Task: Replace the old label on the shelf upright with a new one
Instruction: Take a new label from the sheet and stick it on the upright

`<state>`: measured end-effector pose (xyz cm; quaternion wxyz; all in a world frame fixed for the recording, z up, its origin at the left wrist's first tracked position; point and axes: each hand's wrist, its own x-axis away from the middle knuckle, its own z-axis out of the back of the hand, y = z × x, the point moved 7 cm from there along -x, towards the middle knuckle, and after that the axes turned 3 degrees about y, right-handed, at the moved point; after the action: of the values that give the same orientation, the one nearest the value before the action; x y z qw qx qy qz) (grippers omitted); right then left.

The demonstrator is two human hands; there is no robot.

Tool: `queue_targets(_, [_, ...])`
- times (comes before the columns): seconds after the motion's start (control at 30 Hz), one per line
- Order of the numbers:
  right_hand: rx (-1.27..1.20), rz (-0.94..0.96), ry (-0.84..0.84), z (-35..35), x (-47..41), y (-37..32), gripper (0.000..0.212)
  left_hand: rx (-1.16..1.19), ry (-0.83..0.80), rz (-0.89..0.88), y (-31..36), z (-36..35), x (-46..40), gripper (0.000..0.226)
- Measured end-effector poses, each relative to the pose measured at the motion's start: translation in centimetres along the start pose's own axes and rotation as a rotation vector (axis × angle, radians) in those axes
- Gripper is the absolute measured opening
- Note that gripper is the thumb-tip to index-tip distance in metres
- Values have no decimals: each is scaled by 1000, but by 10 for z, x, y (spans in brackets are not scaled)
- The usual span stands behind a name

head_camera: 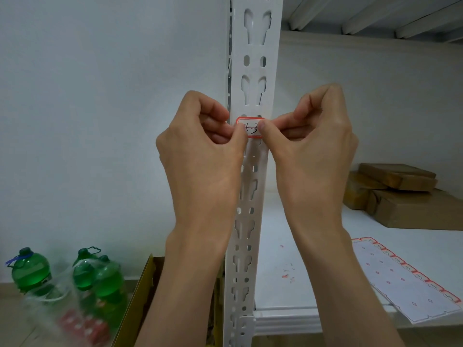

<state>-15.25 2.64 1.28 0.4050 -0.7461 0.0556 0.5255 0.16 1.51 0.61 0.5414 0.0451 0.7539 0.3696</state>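
A small white label (251, 128) with a red border sits on the front of the white metal shelf upright (253, 71), about halfway up. It has dark handwriting on it (the thumbs hide part of it). The left hand (200, 144) pinches the label's left edge with thumb and curled fingers, and the right hand (315, 139) pinches its right edge the same way. The upright is flat, smooth and full of punched holes, some round and some shaped like keyholes. On the white shelf (288, 229) to the right lies a sheet of label backing (406, 281) with red edges, near tiny red scraps. Brown cardboard boxes (400, 194) are stacked further back. Green plastic bottles (100, 279) stand on the floor at the left.
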Motion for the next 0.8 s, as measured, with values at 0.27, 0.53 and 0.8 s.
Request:
queue_targets(0.27, [-273, -364, -187, -16, 4, 37, 27, 150, -165, 207, -29, -11, -5, 41])
queue_targets(0.53, [-284, -338, -252, -29, 8, 42, 22, 254, -269, 260, -42, -33, -6, 31])
queue_targets(0.8, [-301, -315, -192, -31, 9, 46, 18, 418, -257, 368, -46, -40, -6, 13])
